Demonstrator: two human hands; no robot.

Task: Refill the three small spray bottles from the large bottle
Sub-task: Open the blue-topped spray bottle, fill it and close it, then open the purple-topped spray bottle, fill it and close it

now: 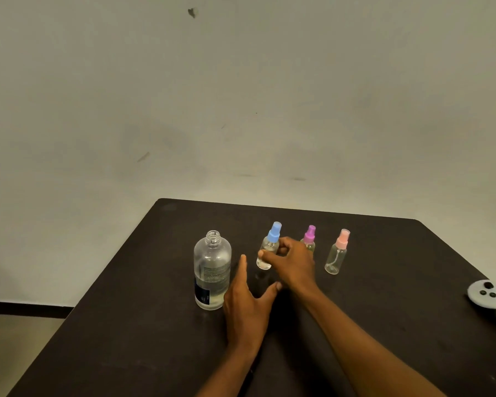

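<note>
A large clear bottle (212, 270) with no cap stands upright on the dark table (143, 339), partly filled with clear liquid. To its right stand three small spray bottles: a blue-capped one (269, 242), a purple-capped one (309, 236) and a pink-capped one (337, 253). My right hand (291, 262) wraps its fingers around the blue-capped bottle's body and partly hides the purple-capped one. My left hand (248, 299) rests on the table between the large bottle and the blue-capped bottle, fingers spread, holding nothing.
A grey controller (488, 296) lies at the table's right edge. A plain wall rises behind the table's far edge. The table's left edge drops off to the floor at the left.
</note>
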